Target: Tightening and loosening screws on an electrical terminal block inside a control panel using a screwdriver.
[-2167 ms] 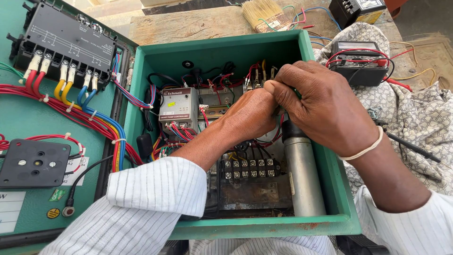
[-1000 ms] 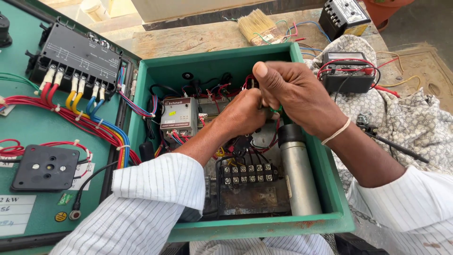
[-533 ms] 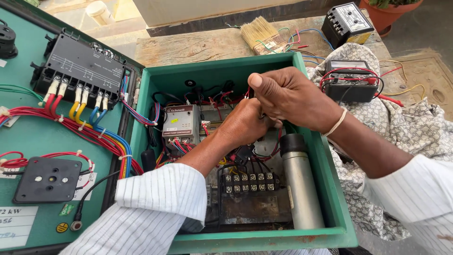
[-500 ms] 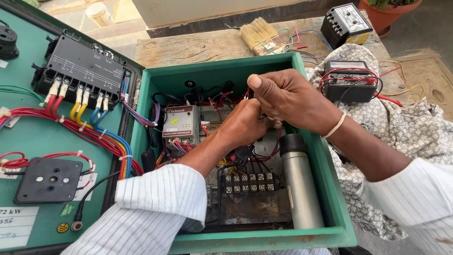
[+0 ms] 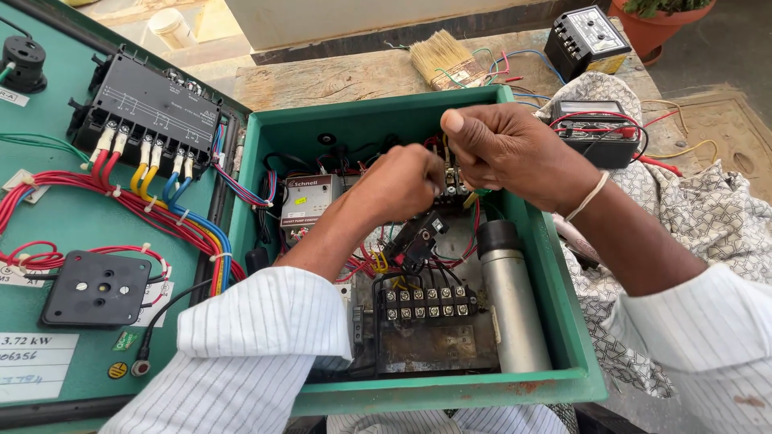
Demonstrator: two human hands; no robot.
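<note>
Both hands, left hand (image 5: 400,183) and right hand (image 5: 500,149), fingers curled together (contents hidden), work inside the green box (image 5: 418,394).

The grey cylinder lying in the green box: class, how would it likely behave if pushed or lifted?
The grey cylinder is round and smooth, so it would probably roll or slip. It looks like metal, likely heavy for its size. The green box wall beside it should stop it.

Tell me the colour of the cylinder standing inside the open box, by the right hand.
Silver-grey cylinder with a black top, best seen in the head view.
</note>
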